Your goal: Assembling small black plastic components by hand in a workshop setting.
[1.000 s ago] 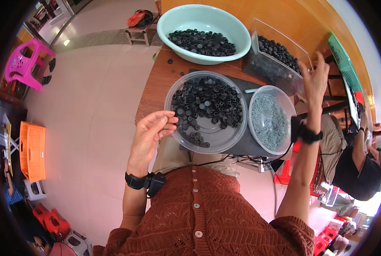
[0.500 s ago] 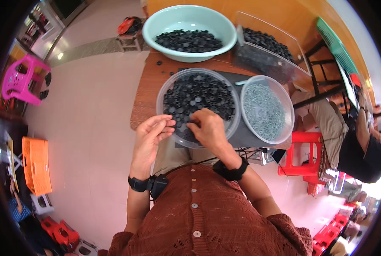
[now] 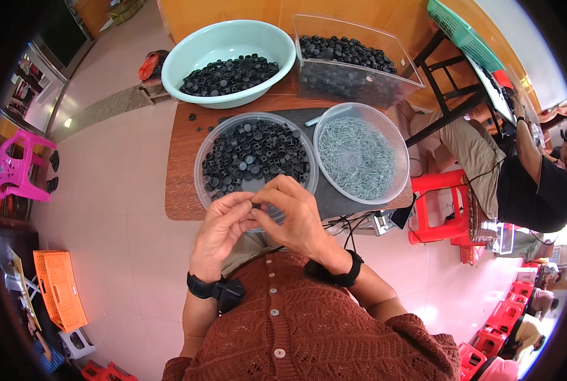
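Over the near rim of a clear round tub (image 3: 199, 174), my two hands meet fingertip to fingertip. A small black plastic cap (image 3: 256, 205) is pinched between them, mostly covered by the fingers. My left hand (image 3: 217, 230) is closed on it from the left, and my right hand (image 3: 296, 214) closes on it from the right with thumb and forefinger. Behind the hands, the tub holds a heap of small black plastic caps (image 3: 258, 149), some lying round face up. To its right stands a second clear tub with many thin silvery screws (image 3: 356, 159).
A pale green basin (image 3: 226, 100) and a clear rectangular bin (image 3: 353, 89), both holding black caps, stand at the back of the wooden table (image 3: 182, 184). A red stool (image 3: 439, 203) and a seated person (image 3: 531, 184) are on the right. A pink chair (image 3: 20, 165) stands far left.
My right hand has come up out of the heap of caps and joined my left. A cap now sits between the fingertips. The view has shifted, so the table appears further left.
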{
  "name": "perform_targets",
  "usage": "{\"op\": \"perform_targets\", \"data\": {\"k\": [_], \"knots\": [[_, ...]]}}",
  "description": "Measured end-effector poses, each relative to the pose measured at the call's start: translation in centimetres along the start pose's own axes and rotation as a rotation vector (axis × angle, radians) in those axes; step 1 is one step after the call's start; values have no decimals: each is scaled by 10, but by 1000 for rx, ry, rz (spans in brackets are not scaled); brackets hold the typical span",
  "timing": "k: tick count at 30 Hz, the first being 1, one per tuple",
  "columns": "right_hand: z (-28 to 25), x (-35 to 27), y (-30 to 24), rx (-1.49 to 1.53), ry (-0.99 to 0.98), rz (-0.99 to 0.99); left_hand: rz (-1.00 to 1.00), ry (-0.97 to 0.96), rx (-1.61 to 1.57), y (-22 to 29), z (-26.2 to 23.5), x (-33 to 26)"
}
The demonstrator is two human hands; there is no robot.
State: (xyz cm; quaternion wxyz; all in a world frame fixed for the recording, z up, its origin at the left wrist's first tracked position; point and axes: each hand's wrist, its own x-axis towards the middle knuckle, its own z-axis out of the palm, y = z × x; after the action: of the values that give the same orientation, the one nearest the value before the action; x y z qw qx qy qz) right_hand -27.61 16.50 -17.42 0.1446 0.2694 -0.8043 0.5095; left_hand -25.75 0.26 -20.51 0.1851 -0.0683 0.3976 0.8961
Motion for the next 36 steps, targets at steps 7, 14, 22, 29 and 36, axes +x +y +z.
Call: {"op": "perform_targets", "data": {"k": [7,14,22,29,36], "knots": [[-55,0,49,-228,152,188,-51,-20,-32,-6,-5,6],[-95,0,116,-493,102,369,-54,-7,-70,-5,-7,6],[-93,3,120,-572,0,292,-45,-19,-116,-4,-12,4],[-97,3,116,-443,70,366,-45,-34,-154,-4,-17,-2],[-69,7,47,206,48,486,-66,-87,-316,-4,-11,0]]}}
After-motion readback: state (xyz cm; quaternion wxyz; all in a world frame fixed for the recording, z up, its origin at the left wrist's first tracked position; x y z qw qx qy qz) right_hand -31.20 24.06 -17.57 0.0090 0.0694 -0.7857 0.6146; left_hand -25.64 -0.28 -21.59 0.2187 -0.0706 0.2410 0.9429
